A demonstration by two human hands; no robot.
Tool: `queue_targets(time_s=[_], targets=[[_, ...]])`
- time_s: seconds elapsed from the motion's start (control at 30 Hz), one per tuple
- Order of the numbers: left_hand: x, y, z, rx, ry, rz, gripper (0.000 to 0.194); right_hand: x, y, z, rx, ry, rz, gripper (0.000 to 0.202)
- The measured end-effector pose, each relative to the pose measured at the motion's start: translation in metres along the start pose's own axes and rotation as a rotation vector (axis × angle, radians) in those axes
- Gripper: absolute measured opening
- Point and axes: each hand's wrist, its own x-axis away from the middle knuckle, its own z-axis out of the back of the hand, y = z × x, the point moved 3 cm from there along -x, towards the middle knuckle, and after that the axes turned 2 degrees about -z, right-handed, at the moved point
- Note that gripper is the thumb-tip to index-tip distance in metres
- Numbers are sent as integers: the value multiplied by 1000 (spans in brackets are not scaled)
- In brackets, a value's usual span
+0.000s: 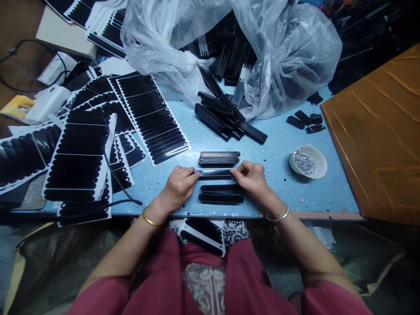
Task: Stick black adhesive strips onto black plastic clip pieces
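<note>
A glossy black strip (215, 173) is stretched level between my two hands, just above the blue table. My left hand (180, 186) pinches its left end, and my right hand (251, 177) pinches its right end. Right behind the strip lie black bars with a mesh-patterned top (219, 158). Nearer the table's front edge are two smooth black bars (221, 199), one behind the other; the fingers of my right hand are close to the rear one. On my lap rests a white sheet with black strips (203, 234).
Sheets of black stickers (154, 118) cover the left side. A clear plastic bag (288, 57) with black parts spreads across the back, loose bars (223, 113) before it. At right are a white bowl of small metal pieces (320, 162), small black parts (303, 118) and a brown box (377, 131).
</note>
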Motion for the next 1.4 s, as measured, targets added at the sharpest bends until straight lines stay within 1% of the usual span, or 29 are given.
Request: queue_targets(time_s=[0.1, 0.17, 0.23, 0.3, 0.37, 0.43, 0.5, 0.63, 0.7, 0.8, 0.87, 0.9, 0.93, 1.0, 1.03, 1.07, 1.1, 1.13, 1.17, 1.2, 1.27, 1.33, 1.4], targets=[[0, -1, 0, 32, -4, 19, 23, 1, 4, 8, -5, 53, -3, 31], [0, -1, -1, 46, 5, 27, 23, 2, 3, 13, -1, 86, 35, 32], [0, -1, -1, 49, 16, 33, 24, 5, -1, 14, 1, 70, 76, 33], [-1, 0, -2, 49, 19, 35, 24, 8, -4, 9, 7, 20, 86, 36], [-3, 3, -3, 50, 9, 25, 24, 10, -3, 2, 42, -5, 63, 39], [-5, 7, -4, 48, -4, 11, 24, 11, 0, -4, 76, 1, 43, 39], [-6, 11, -5, 40, -10, 3, 24, 11, 5, -7, 77, 15, 53, 37], [-7, 13, -6, 54, 4, 3, 23, 16, 13, -1, 27, 0, 164, 25], [-7, 11, -8, 90, 11, 20, 22, 19, 14, 4, 32, -21, 217, 23], [-11, 8, -10, 199, 9, 72, 17, 25, 14, 10, 98, -53, 264, 23], [-15, 9, -6, 297, 9, 118, 16, 28, 14, 16, 165, -66, 301, 24], [-15, 11, -1, 334, 25, 145, 17, 30, 14, 20, 197, -51, 323, 25], [-13, 14, 6, 351, 57, 177, 18, 33, 13, 27, 226, -10, 344, 25], [-1, 24, 25, 326, 134, 245, 16, 44, 11, 43, 264, 149, 387, 26], [10, 31, 35, 300, 153, 279, 14, 54, 9, 51, 277, 234, 410, 26], [23, 39, 42, 286, 133, 309, 13, 66, 6, 57, 287, 298, 435, 24], [38, 47, 47, 307, 66, 330, 16, 81, 3, 60, 291, 321, 464, 25], [54, 55, 48, 332, -15, 376, 21, 96, -1, 58, 288, 289, 492, 26], [72, 62, 47, 338, -79, 455, 24, 113, -5, 53, 264, 217, 514, 27], [89, 67, 44, 349, -122, 557, 25, 129, -8, 44, 224, 119, 534, 27], [119, 74, 32, 443, -151, 806, 18, 160, -12, 20, 128, -51, 566, 22], [140, 77, 18, 636, -77, 1069, 15, 182, -11, -8, 66, -142, 578, 12], [153, 80, 6, 912, 60, 1294, 13, 194, -6, -35, 46, -165, 572, 9]])
